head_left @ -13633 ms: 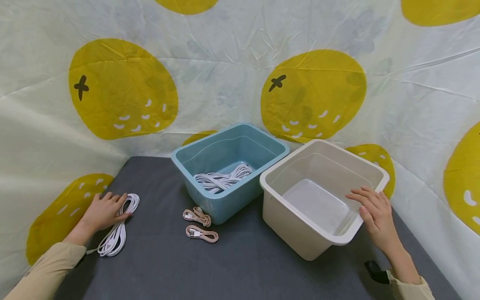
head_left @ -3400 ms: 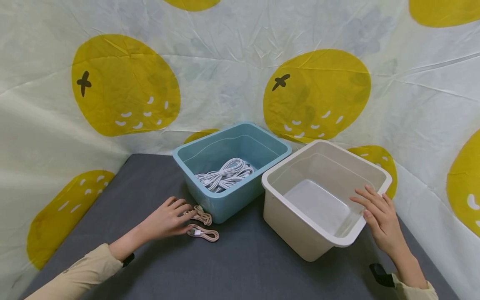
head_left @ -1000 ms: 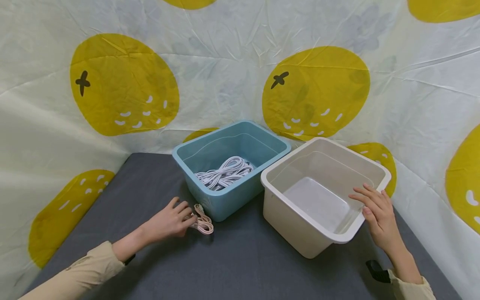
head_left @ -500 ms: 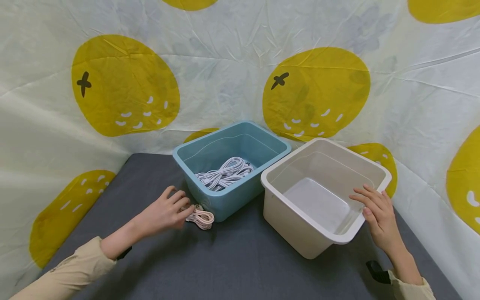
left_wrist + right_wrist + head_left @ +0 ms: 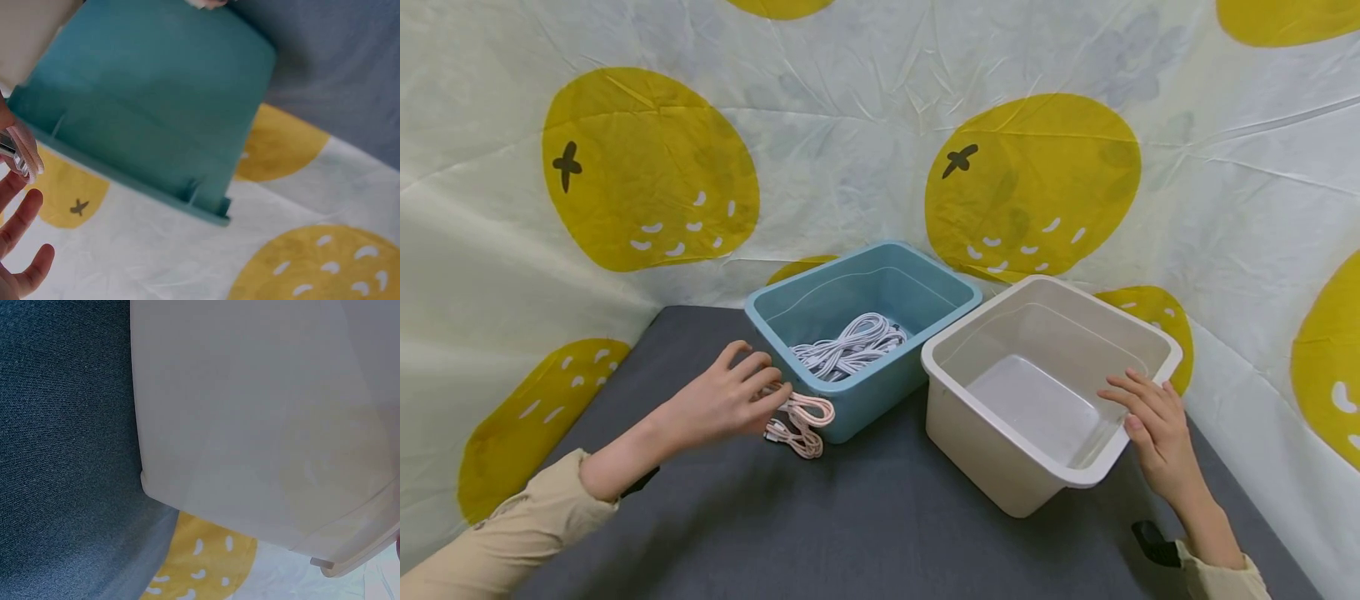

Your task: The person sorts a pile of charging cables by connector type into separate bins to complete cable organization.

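In the head view my left hand (image 5: pixel 730 396) pinches a coiled beige-pink USB cable (image 5: pixel 812 408) by one end, raised off the table beside the blue bin. The left wrist view shows the metal plug (image 5: pixel 11 150) by my fingers (image 5: pixel 19 222). A second beige cable coil (image 5: pixel 800 442) lies just below, on the table at the bin's near corner. Inside the blue bin (image 5: pixel 808 386) are bundled white cables (image 5: pixel 850 346). My right hand (image 5: pixel 1157 433) rests on the right rim of the beige bin (image 5: pixel 977 442), fingers fairly straight over the inside.
Both bins stand side by side at the back of the dark grey cloth-covered table (image 5: pixel 865 525). A white curtain (image 5: pixel 842 167) with yellow fruit prints hangs behind and at the sides. The beige bin has nothing visible inside.
White cable formerly at the left now lies among those in the blue bin. My left hand moved to the beige cables and raised one coil upward. The right hand stayed on the rim.
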`<state>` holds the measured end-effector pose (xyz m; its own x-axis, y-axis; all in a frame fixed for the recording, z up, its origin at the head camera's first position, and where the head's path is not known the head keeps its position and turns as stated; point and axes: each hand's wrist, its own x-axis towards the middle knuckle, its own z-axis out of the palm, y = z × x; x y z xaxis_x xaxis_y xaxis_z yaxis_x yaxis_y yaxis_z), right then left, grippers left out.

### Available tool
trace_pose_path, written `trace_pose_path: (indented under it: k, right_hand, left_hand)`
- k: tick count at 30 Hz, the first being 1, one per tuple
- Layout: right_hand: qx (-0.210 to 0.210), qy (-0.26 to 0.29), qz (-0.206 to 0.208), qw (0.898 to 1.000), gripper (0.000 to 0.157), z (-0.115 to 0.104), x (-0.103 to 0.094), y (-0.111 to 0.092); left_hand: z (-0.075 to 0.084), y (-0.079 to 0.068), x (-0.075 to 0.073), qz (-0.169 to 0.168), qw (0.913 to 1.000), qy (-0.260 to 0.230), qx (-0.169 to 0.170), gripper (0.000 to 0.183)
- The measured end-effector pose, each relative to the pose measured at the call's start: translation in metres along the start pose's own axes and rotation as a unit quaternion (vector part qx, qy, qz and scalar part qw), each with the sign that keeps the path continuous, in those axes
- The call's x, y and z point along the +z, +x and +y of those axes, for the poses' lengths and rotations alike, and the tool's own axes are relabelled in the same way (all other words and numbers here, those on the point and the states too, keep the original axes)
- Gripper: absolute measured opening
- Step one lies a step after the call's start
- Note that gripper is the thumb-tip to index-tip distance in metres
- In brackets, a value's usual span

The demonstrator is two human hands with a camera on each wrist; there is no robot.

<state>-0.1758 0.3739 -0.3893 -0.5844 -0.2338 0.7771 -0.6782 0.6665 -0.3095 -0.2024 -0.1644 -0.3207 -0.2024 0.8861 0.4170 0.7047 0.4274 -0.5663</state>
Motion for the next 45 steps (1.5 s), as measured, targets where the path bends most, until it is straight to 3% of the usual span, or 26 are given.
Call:
trace_pose_path:
  k: [3, 10, 22, 25, 34, 45]
  right_hand:
    - [-0.001, 0.000, 0.001, 1.000, 0.033, 0.000, 0.000, 0.000]
    - [-0.003, -0.001, 0.003, 1.000, 0.034, 0.000, 0.000, 0.001]
    - [0.000, -0.002, 0.004, 1.000, 0.033, -0.001, 0.001, 0.003]
    - [0.001, -0.004, 0.005, 1.000, 0.032, -0.001, 0.001, 0.003]
    - [-0.004, -0.004, 0.009, 1.000, 0.034, 0.000, 0.001, 0.000]
    - [-0.006, -0.005, 0.009, 1.000, 0.034, 0.000, 0.001, 0.001]
  left_hand:
    - [-0.005, 0.009, -0.004, 0.021, 0.9997, 0.012, 0.010, 0.024]
    - [-0.012, 0.035, -0.010, 0.071, 0.9964, 0.044, 0.017, 0.030]
    - [-0.014, 0.087, 0.003, 0.092, 0.9943, 0.051, 0.015, 0.016]
    - [-0.015, 0.101, 0.007, 0.098, 0.9940, 0.045, 0.015, 0.022]
    - [-0.011, 0.133, 0.018, 0.096, 0.9936, 0.054, 0.023, 0.017]
    - [-0.006, 0.158, 0.031, 0.058, 0.9965, 0.042, 0.042, 0.016]
